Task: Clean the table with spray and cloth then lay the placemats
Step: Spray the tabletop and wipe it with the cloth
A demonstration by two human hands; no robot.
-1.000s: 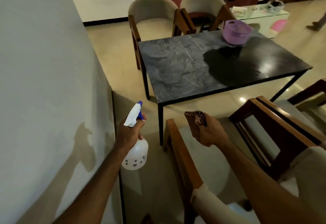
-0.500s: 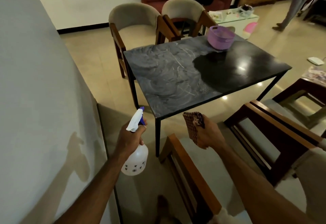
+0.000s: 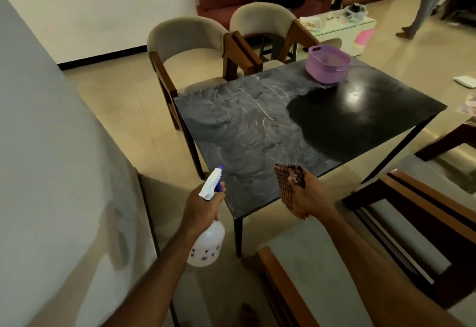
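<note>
Closer to the counter (image 3: 309, 131) now than a second ago: near corner, well ahead of both hands then, just beyond the fingers now, filling far more of the view. Grips unchanged over that second. Left hand (image 3: 203, 208) wrapped round the neck of the spray bottle (image 3: 207, 244), fingers clamped on it, forefinger up by the blue trigger, white nozzle aimed ahead at the near corner. Right hand (image 3: 306, 200) closed on the checked cloth (image 3: 288, 185), fingers curled tight round the bunched fabric, one flap hanging down in front of them. Cloth above the near edge of the counter, no contact with the surface visible.

Ahead of the fingers and to their left, grey swirled smears over most of the top; farther off to the right, a dark glossy patch with a lamp glare. Purple basket (image 3: 328, 65) at the far edge, well beyond both hands. No placemats visible on the counter; basket contents too dim to tell.

Judged from this: approach finished, spraying range reached, cleaning only partly done, smeared side likely next for spray and wiping. Placemat step not yet begun. Chairs (image 3: 291, 283) close below the right hand, a possible snag while leaning in.
</note>
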